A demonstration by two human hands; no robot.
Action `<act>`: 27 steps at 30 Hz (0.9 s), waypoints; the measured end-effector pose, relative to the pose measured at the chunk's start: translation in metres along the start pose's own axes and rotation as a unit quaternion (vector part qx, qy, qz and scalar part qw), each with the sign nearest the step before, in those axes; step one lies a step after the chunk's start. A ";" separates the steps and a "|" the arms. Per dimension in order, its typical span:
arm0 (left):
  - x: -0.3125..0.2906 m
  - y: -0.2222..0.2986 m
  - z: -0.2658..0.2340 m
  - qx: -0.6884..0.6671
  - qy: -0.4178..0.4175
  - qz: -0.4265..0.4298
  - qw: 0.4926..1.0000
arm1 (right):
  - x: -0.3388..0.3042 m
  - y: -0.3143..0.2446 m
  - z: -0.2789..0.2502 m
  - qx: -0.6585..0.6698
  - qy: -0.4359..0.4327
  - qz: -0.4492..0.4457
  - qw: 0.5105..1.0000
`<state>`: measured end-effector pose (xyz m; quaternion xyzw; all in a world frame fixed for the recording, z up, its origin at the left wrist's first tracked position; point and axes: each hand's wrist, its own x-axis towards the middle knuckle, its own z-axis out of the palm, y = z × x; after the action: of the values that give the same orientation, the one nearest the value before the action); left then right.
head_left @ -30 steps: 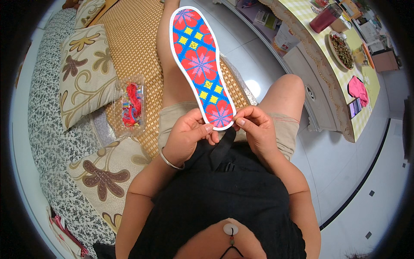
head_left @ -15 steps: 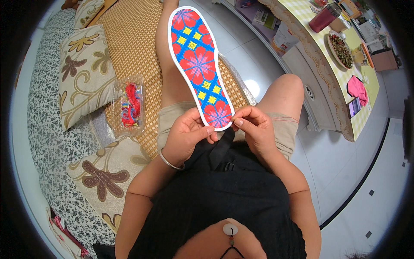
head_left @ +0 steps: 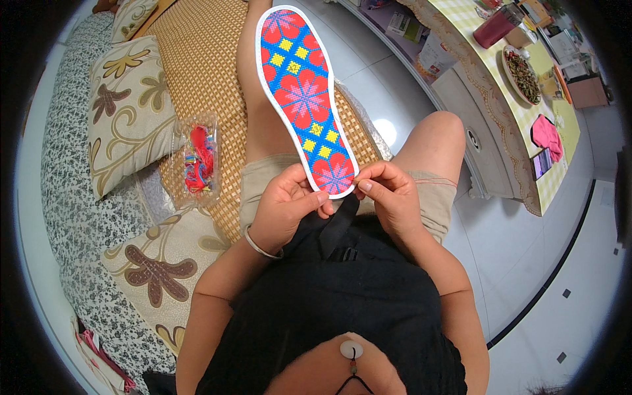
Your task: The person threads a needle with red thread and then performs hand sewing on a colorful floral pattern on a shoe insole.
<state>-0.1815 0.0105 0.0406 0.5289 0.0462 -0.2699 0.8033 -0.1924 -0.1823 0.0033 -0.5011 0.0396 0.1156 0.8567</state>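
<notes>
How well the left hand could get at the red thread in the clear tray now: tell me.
Likely yes: the clear tray lies close by, beyond the left leg. But the left hand grips the insole, and I can't tell whether a cover shields the red thread.

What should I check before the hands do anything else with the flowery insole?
1. Left hand holding the insole's lower end: ok, thumb on top.
2. Right hand at its lower right edge: ok, thumb and finger pinched.
3. Flower pattern facing up at us: ok.
4. Red thread inside the clear tray: ok.
5. Something tiny in the right hand's pinch: cannot tell, too small.
</notes>
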 end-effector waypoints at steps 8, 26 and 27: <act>0.002 -0.005 -0.004 -0.004 -0.009 0.009 1.000 | 0.001 -0.001 0.001 0.007 0.000 0.005 1.000; 0.003 -0.005 -0.005 -0.009 0.000 -0.003 1.000 | 0.001 -0.001 0.000 -0.001 0.003 0.010 1.000; 0.002 -0.004 -0.005 -0.006 0.000 -0.004 1.000 | 0.001 -0.001 0.000 -0.001 0.004 0.010 1.000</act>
<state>-0.1804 0.0126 0.0346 0.5241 0.0502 -0.2731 0.8051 -0.1911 -0.1823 0.0043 -0.5022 0.0478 0.1223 0.8547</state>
